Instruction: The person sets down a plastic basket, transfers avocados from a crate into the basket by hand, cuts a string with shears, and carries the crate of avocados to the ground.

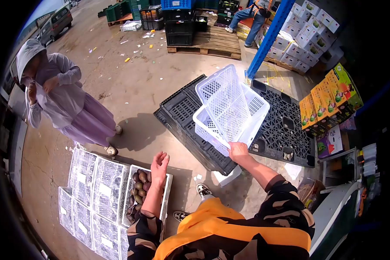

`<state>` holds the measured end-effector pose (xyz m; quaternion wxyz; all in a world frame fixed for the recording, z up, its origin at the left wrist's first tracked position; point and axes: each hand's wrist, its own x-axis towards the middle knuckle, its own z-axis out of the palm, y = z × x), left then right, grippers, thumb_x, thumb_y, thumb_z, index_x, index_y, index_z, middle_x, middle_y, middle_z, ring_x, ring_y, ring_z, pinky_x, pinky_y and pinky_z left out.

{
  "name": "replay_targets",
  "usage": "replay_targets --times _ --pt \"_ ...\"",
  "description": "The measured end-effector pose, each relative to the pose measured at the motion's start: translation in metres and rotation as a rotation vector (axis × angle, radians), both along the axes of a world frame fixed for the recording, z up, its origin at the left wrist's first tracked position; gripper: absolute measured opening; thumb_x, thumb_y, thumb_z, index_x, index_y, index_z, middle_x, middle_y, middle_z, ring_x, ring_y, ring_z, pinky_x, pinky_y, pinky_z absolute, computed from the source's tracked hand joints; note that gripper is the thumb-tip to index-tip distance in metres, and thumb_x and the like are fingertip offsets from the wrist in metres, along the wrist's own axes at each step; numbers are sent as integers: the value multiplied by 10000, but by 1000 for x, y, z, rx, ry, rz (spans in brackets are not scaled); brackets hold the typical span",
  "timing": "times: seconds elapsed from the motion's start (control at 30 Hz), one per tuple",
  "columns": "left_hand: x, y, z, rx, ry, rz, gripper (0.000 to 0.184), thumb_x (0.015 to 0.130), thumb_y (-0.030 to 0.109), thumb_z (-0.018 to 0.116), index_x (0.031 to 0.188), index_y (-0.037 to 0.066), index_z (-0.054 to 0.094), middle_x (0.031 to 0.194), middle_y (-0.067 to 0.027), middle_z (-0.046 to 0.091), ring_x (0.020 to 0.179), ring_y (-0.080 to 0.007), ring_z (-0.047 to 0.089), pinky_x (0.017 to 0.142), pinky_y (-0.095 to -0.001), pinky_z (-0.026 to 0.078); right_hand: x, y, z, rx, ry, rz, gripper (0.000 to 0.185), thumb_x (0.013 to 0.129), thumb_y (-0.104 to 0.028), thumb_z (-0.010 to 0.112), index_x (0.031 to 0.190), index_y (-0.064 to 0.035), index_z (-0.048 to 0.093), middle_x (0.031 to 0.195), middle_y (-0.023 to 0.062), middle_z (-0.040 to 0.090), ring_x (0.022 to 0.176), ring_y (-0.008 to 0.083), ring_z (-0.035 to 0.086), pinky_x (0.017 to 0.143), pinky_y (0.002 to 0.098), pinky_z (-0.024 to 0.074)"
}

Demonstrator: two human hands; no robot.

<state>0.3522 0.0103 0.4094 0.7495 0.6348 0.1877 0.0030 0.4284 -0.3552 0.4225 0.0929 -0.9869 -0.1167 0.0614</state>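
Observation:
My right hand (239,152) is closed on the near corner of a white plastic crate (258,123). A perforated white panel (223,97), perhaps a lid, stands tilted in the crate, its lower end close to my fingers; whether I grip it too, I cannot tell. Under the crate is a stack of black plastic pallets (177,113). My left hand (159,167) is open with nothing in it, above the edge of a white crate (168,190) of dark oval fruits (139,188). My left forearm hides part of these fruits.
Left of the fruit crate are several plastic-wrapped crates (93,195). A person (60,86) in a hooded top stands beyond them. A black pallet (281,125), printed boxes (327,97) and a blue post (271,39) are to the right. Another person (251,19) is at the back.

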Motion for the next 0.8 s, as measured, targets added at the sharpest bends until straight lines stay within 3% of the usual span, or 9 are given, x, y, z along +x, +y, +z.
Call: replay_targets --times 0.07,0.17,0.23,0.27,0.43,0.5,0.63,0.7,0.8 --pt "76 -43 34 282 -94 -81 1037 818 429 804 1523 -61 222 1515 -291 380 1435 -342 358 1168 -403 309 -43 -26 31 -31 44 130 149 807 -127 643 947 -115 693 764 147 690 742 345 687 702 468 519" --pt "134 -110 61 86 -185 -21 653 882 345 745 1365 -27 510 1206 -157 670 1054 -232 652 926 -348 506 -80 -81 68 50 -62 257 137 788 -68 624 903 -105 690 775 133 697 755 328 683 718 446 491" --pt "142 -149 56 17 -85 3 301 945 252 665 1095 -8 676 912 -53 726 743 -155 661 697 -318 539 -94 -107 102 40 -85 223 138 785 -60 637 902 -107 695 791 125 705 766 323 682 733 443 483" --pt "136 -172 82 -285 -134 142 230 985 204 603 928 7 709 817 -38 723 657 -128 654 605 -282 528 -97 -122 115 -9 -104 238 146 783 -63 648 910 -114 701 795 122 708 766 322 681 737 439 482" --pt "173 -145 113 -749 -399 636 295 1002 272 606 1111 1 648 983 -136 728 742 -217 721 585 -321 603 -126 -223 135 -276 16 -293 219 762 -86 768 971 -53 712 798 230 685 750 431 659 672 508 490" --pt "179 -135 103 -601 -237 667 343 995 316 616 1164 19 640 995 -127 721 737 -228 722 534 -316 598 -118 -250 144 -326 -98 -371 216 776 -83 758 980 -44 701 796 226 683 736 424 651 667 497 490" --pt "176 -182 -6 -472 67 769 341 934 320 680 988 -12 735 774 -108 727 645 -182 704 489 -344 547 -89 -266 168 -316 -287 -358 209 805 -79 739 997 -25 679 790 218 677 709 410 634 657 475 490" --pt "152 -206 -60 -481 248 593 322 951 285 646 1112 10 699 882 -97 734 685 -202 712 460 -322 532 -75 -250 178 -261 -365 -254 206 819 -77 729 1006 -15 668 787 214 674 695 403 626 652 465 490" --pt "117 -206 -129 -382 536 241 734 904 344 696 1448 -18 361 1313 -217 583 1155 -293 622 875 -444 536 -53 -196 185 -119 -414 -10 202 841 -74 715 1019 -1 651 783 208 670 675 393 613 645 448 490"
